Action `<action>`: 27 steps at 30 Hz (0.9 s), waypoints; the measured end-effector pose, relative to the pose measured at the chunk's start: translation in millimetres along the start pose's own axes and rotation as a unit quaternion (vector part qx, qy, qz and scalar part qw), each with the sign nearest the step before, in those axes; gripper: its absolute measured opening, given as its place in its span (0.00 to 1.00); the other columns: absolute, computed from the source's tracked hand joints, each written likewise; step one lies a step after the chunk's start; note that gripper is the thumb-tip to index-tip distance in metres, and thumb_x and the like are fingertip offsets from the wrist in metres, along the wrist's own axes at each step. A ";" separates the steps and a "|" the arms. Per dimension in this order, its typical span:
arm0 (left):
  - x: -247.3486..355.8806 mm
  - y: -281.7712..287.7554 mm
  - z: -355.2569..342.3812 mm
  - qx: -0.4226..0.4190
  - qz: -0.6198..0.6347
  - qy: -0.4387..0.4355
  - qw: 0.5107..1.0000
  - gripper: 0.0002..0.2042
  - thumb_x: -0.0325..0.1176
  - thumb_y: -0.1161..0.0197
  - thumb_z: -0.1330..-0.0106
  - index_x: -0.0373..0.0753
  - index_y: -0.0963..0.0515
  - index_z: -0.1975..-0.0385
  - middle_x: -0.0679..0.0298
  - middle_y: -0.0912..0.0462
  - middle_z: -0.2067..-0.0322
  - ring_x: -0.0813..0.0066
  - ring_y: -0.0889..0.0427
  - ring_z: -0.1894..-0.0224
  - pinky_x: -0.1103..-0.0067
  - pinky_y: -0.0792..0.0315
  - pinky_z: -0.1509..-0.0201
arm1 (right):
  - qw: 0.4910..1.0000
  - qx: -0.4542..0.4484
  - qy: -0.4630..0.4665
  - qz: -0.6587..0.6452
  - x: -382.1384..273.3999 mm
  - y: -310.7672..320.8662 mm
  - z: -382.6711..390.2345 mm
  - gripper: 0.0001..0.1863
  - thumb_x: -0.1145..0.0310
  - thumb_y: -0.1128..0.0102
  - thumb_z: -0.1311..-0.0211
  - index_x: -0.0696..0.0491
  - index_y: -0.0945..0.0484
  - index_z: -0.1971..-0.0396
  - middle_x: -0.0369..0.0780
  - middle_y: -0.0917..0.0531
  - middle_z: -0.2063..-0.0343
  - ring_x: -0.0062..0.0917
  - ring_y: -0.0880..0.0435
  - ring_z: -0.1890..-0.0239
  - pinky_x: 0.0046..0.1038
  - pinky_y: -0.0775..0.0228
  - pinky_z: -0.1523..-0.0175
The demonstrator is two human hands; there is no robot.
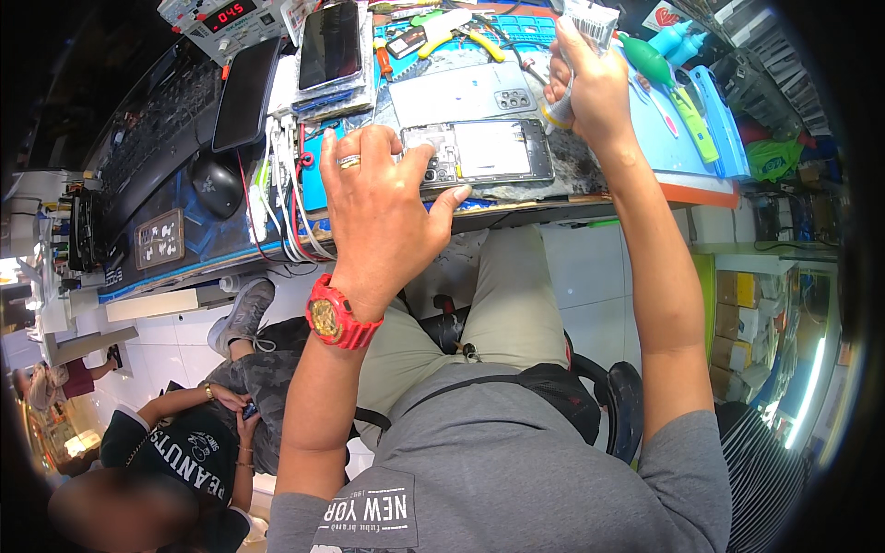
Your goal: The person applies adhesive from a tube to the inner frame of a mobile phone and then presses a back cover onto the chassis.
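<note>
An opened phone (493, 152) lies on the bench before me, its inside up, with a large white rectangular area in its frame. My left hand (378, 198) holds it at the left end, index finger on its top and thumb along the near edge. My right hand (592, 97) is raised past the phone's right end, closed around a small clear plastic packet (595, 20) with a barcode label. A pale back cover (456, 92) with a camera cutout lies just beyond the phone. Whatever is inside the packet is hidden by my fingers.
Dark phones (330, 46) and another phone (247, 92) lie at left, near bundled cables (281, 184) and a mouse (218, 182). Yellow-handled pliers (484, 44) lie at the back; a green blower bulb (645, 60) sits at right. A seated person (189, 433) is at lower left.
</note>
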State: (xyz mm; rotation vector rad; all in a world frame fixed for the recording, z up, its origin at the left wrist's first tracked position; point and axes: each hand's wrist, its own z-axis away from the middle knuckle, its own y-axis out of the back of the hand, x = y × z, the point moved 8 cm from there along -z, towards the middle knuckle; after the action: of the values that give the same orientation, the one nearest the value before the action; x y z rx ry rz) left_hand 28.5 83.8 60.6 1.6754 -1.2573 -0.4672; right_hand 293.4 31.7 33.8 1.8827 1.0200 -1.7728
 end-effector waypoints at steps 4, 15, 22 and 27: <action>0.5 -0.3 -0.4 -0.008 0.001 0.004 1.000 0.23 0.47 0.20 0.46 0.39 0.13 0.55 0.60 0.27 0.59 0.61 0.24 0.51 0.53 0.44 0.27 | 1.000 0.002 -0.005 0.005 -2.0 -0.8 6.8 0.16 0.58 0.38 0.24 0.56 0.25 0.65 0.31 0.30 0.83 0.15 0.32 0.83 0.22 0.34 0.75; 0.7 0.1 0.3 -0.003 -0.003 0.001 1.000 0.23 0.47 0.20 0.46 0.39 0.14 0.55 0.59 0.27 0.58 0.60 0.24 0.50 0.52 0.44 0.27 | 1.000 -0.004 -0.021 0.001 -1.3 -2.2 16.5 0.17 0.57 0.38 0.24 0.56 0.25 0.65 0.31 0.31 0.83 0.14 0.33 0.84 0.21 0.34 0.74; 1.3 0.3 0.3 -0.002 -0.002 0.002 1.000 0.23 0.47 0.20 0.47 0.39 0.14 0.55 0.59 0.26 0.59 0.60 0.24 0.50 0.53 0.44 0.27 | 1.000 -0.007 -0.017 0.008 -4.1 -2.3 22.9 0.16 0.58 0.39 0.24 0.56 0.25 0.65 0.30 0.31 0.84 0.14 0.33 0.84 0.22 0.34 0.74; 1.5 -0.2 0.5 0.001 -0.003 -0.002 1.000 0.23 0.47 0.20 0.47 0.39 0.14 0.56 0.59 0.26 0.59 0.61 0.24 0.50 0.53 0.45 0.28 | 0.999 -0.013 -0.030 -0.003 -3.0 0.2 28.4 0.16 0.59 0.39 0.23 0.56 0.25 0.66 0.31 0.30 0.84 0.15 0.32 0.84 0.22 0.34 0.74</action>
State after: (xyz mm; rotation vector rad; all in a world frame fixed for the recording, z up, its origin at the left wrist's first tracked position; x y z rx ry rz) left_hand 28.9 82.2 60.6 1.6824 -1.2553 -0.4727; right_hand 273.6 11.2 32.4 1.8007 1.0237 -1.7997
